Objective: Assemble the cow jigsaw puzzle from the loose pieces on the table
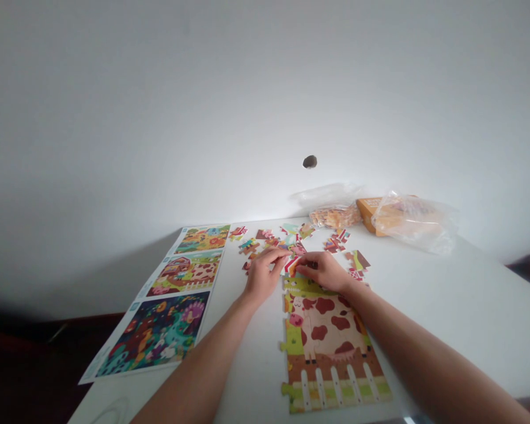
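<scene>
Where the cow puzzle (329,338) ends at its far edge, both hands meet on the white table (459,306). Left hand (265,274) has fingers curled and pinching a piece (291,264) just beyond that edge; right hand (324,271) lies flat, fingertips touching the same piece. Loose pieces (269,240) lie scattered beyond the puzzle, picture sheets (176,294) to its left, plastic bags (380,215) farther back.

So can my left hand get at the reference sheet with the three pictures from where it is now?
Probably yes. The left hand rests on the table just right of the reference sheet, with only bare tabletop between them.
</scene>
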The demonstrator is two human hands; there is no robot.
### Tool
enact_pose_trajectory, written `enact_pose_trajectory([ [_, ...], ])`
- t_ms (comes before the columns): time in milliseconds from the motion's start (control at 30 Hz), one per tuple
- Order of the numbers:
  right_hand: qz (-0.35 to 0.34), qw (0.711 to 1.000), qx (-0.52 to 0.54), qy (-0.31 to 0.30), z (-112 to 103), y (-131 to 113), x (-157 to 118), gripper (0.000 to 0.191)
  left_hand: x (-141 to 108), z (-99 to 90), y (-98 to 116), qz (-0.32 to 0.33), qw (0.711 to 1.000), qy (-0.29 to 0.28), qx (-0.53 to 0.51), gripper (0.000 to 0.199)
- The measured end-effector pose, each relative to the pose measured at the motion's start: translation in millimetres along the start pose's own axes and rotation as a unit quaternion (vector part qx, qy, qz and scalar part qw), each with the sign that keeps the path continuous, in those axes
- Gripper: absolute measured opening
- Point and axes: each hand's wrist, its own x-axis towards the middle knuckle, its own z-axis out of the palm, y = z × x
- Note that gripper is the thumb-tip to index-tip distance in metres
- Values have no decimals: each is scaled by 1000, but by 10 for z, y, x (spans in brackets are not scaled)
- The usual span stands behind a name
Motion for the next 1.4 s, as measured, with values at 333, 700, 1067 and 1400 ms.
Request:
enact_pose_trajectory([
  [333, 197, 944, -118, 235, -156, 238, 68, 25, -60, 34, -24, 28, 989, -136, 49, 36],
  [700, 275, 875, -353, 185, -320, 305, 50, 31, -62, 49, -18, 27, 973, -206, 97, 23],
  [1067, 427, 825, -359, 88, -882, 423, -169, 53, -66, 53, -41, 11, 976, -200, 84, 21],
  [1400, 409, 838, -360, 29, -827, 304, -186, 59, -74, 51, -59, 27, 976, -198, 82, 20],
])
